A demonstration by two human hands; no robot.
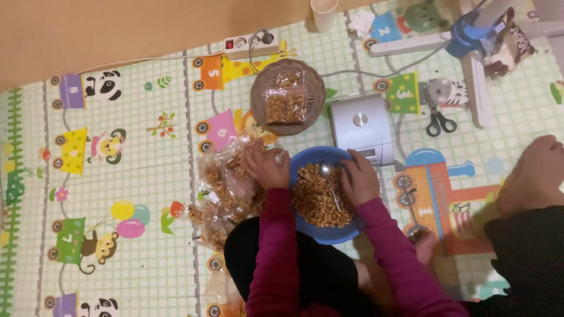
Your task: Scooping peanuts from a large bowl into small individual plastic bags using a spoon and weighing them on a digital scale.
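A play mat with animals and train cars covers the floor. Left of centre, a heap of clear bags filled with brown snack pieces lies on it. The left hand rests at the heap's right edge, fingers curled on the top of a bag — it seems to pinch the plastic, though the grip itself is hard to make out.

Just beside it, in front of the person's lap, sits a blue bowl full of the same brown snack. A metal spoon lies in the bowl with its scoop end toward the far rim and its handle running back toward the person, slanting slightly right — long axis nearly straight away from the body. The right hand is over the bowl's right side, fingers bent, touching the snack next to the spoon; whether it grips the handle I cannot tell.

Beyond the bowl stands a round woven basket holding one filled bag. To its right, touching the bowl's far rim, is a silver scale. Farther right lie scissors, handles toward the person, blades pointing away. At the far right edge, another person's hand rests on the mat.
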